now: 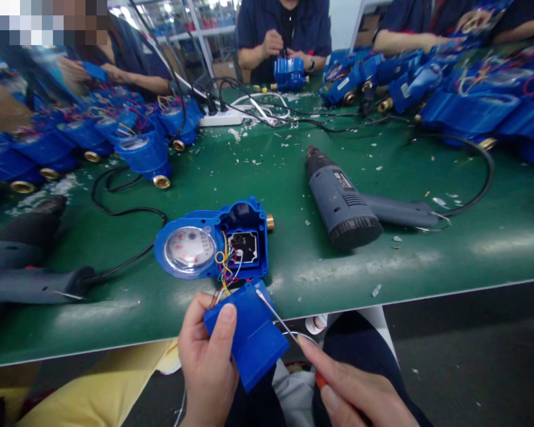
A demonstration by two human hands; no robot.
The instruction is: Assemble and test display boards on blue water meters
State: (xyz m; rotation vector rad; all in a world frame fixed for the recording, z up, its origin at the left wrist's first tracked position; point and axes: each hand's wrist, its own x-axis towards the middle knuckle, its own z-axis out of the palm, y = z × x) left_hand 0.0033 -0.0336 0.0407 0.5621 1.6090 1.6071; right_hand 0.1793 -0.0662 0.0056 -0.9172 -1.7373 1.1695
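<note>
A blue plastic cover (253,335) is gripped in my left hand (211,356), thumb on top, at the table's front edge. My right hand (353,385) is closed around the orange handle of a screwdriver (278,315), whose thin metal shaft reaches to the cover's upper edge. Just beyond lies an opened blue water meter (211,240) with a round clear dial and a brass fitting on its right. Yellow, red and white wires (226,264) run from its square compartment toward the cover.
One heat gun (345,198) lies right of the meter; another heat gun (31,267) is at left. Several blue meters (142,151) line both sides. A white power strip (222,118) and black cables cross the green table (249,166). Co-workers handle meters opposite.
</note>
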